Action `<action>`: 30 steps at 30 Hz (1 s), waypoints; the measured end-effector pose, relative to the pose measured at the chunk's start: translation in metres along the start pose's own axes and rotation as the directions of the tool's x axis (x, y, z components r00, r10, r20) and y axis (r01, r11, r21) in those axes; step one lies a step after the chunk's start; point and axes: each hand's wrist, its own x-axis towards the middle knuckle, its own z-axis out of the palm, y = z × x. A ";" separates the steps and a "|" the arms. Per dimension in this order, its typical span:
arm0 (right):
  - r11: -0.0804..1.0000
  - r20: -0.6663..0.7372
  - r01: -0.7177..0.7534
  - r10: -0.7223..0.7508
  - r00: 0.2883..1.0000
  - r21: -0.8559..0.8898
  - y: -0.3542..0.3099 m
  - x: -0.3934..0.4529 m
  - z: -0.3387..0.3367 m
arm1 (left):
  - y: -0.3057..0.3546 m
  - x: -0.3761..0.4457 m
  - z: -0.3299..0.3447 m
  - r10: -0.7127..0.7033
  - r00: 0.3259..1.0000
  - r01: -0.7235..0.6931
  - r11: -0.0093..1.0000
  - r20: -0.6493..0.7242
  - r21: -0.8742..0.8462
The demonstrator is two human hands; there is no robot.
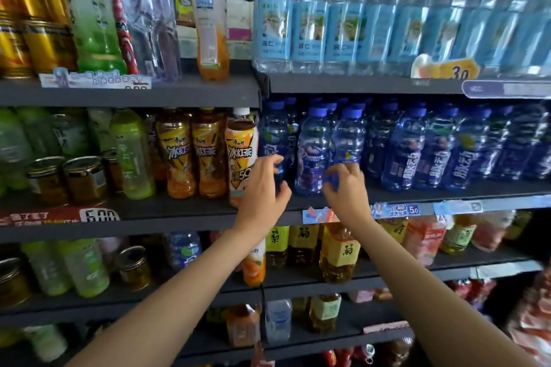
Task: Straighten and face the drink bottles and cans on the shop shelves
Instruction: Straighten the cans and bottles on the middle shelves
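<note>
- Both my forearms reach up from the bottom of the view toward the middle shelf; I read this as mid-adjustment on the blue bottle row.
- My left hand sits at the left end of that row. Its fingers curl round a dark blue bottle, which stands just beside the orange iced-tea bottle. The hand covers the lower body, so I cannot tell which way that label faces.
- My right hand has thumb and fingers closed on the lower part of another blue bottle. A grip low on the body would suit twisting it on its base, probably to bring the label forward.
- Between my hands stands a third blue bottle, untouched, its label only partly toward me.
- Further right, the blue bottles show white lettering outward and look already faced. Judgement: the left end is what remains here.
- Price tags clip along the shelf lip below my right wrist.
- Top shelf: light blue water bottles in a tight row, labels mostly front.
- Upper left: gold cans stacked beside a tilted green bottle, which seems to need straightening.
- Lower shelves hold yellow-labelled tea bottles and small jars, blurred.
</note>
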 end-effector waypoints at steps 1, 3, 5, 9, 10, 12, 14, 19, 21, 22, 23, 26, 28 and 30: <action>0.996 0.005 -0.083 0.083 0.997 0.043 0.007 0.008 -0.005 | 0.001 0.006 0.012 -0.050 0.998 0.051 0.999 0.027 -0.006; 0.959 0.047 -0.249 0.245 0.968 0.137 0.024 0.026 -0.015 | 0.003 0.018 0.035 -0.189 0.978 0.192 0.981 0.083 -0.037; 0.913 0.122 -0.362 0.344 0.931 0.187 0.040 0.045 -0.021 | 0.003 0.031 0.058 -0.297 0.944 0.306 0.951 0.143 -0.041; 0.889 0.287 -0.419 0.358 0.888 0.187 0.062 0.070 -0.017 | 0.002 0.060 0.095 -0.416 0.891 0.427 0.904 0.181 -0.027; 0.883 0.316 -0.426 0.354 0.880 0.198 0.066 0.075 -0.013 | 0.001 0.066 0.101 -0.449 0.877 0.460 0.888 0.168 -0.028; 0.891 0.327 -0.413 0.340 0.882 0.190 0.072 0.080 -0.004 | -0.006 0.073 0.109 -0.509 0.849 0.515 0.857 0.142 -0.006; 0.914 0.301 -0.379 0.324 0.897 0.145 0.077 0.082 0.005 | -0.011 0.073 0.115 -0.525 0.841 0.529 0.849 0.131 0.009; 0.941 0.251 -0.329 0.303 0.920 0.072 0.077 0.083 0.013 | -0.007 0.050 0.115 -0.486 0.873 0.487 0.873 -0.036 0.039; 0.944 0.240 -0.314 0.284 0.928 0.096 0.077 0.081 0.014 | -0.004 0.035 0.112 -0.400 0.912 0.405 0.913 -0.086 0.046; 0.941 0.238 -0.308 0.271 0.933 0.137 0.079 0.078 0.014 | -0.003 0.028 0.110 -0.360 0.928 0.366 0.929 -0.094 0.058; 0.934 0.229 -0.302 0.258 0.939 0.188 0.081 0.073 0.012 | 0.000 0.021 0.108 -0.321 0.942 0.328 0.942 -0.096 0.073; 0.934 0.128 -0.244 0.217 0.968 0.263 0.090 0.052 0.001 | 0.005 0.001 0.104 -0.231 0.970 0.238 0.965 -0.072 0.114; 0.942 0.087 -0.220 0.204 0.975 0.253 0.095 0.039 -0.009 | 0.009 -0.010 0.104 -0.207 0.977 0.213 0.969 -0.057 0.126; 0.950 0.072 -0.202 0.190 0.979 0.237 0.098 0.026 -0.018 | 0.014 -0.020 0.105 -0.223 0.974 0.227 0.966 -0.050 0.124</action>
